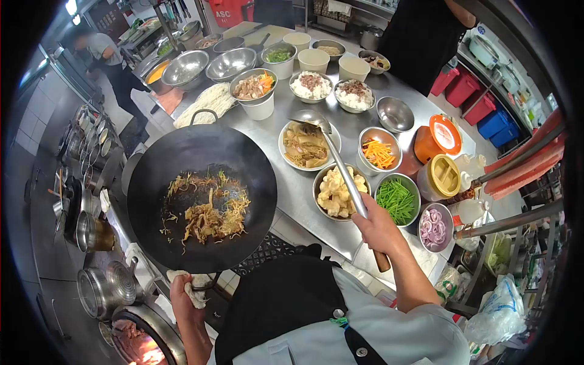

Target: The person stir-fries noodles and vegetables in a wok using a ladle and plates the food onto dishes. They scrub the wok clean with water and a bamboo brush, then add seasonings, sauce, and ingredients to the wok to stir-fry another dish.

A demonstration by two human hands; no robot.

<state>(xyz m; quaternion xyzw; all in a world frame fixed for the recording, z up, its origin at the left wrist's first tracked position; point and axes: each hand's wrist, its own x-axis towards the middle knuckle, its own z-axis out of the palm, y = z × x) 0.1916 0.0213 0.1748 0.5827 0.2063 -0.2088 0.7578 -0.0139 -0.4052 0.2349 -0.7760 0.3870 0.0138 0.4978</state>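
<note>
My left hand (pixel 181 298) is closed round a white cloth at the near handle of a large black wok (pixel 146 176), tilted beside the counter. Browned noodles and strips of food (pixel 213 223) lie low in the wok. My right hand (pixel 377 224) grips a long metal ladle (pixel 348 173) with a wooden handle end. The ladle's bowl is over the back rim of a white plate (pixel 283 150) holding cooked noodles or strips (pixel 304 147). Close to the ladle shaft stands a bowl of pale cauliflower-like pieces (pixel 333 193).
Bowls of carrot strips (pixel 378 153), green beans (pixel 395 201) and onion rings (pixel 434 227) stand at the right, near a yellow-lidded tub (pixel 446 174). Rice bowls (pixel 310 86) are further back. A flaming burner (pixel 143 344) is lower left. Two other people (pixel 420 42) (pixel 106 58) stand beyond.
</note>
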